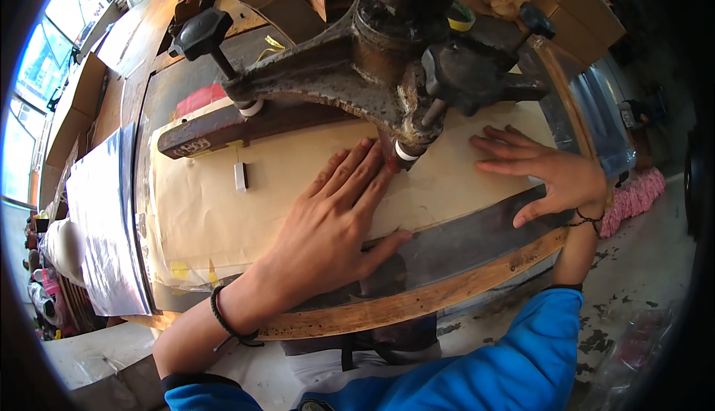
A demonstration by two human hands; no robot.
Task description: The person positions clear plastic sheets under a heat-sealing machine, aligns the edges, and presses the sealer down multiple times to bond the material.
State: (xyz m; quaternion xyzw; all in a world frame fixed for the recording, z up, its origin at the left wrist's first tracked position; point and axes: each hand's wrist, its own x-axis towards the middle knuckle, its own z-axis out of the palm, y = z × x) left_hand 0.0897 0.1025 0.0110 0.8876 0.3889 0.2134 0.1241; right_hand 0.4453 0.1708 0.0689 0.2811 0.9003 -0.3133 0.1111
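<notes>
Large buff sheet [439, 184], lying flat across the middle of the frame.
It stretches from centre-left to centre-right, lightly creased in its left part, its lower edge slanting upward toward the right.

- Paper sheet [208, 225]: pale tan
- Machine arm [320, 68]: dark grey, mottled brown
- Knob [205, 32]: black
- Small block [240, 176]: white and grey
- Counter edge [417, 312]: honey-brown
- Sleeve [514, 336]: bright blue
- Fluffy bundle [633, 198]: pink

Wood-edged dark table [477, 241] with a broad tan sheet [253, 213] on top
</notes>
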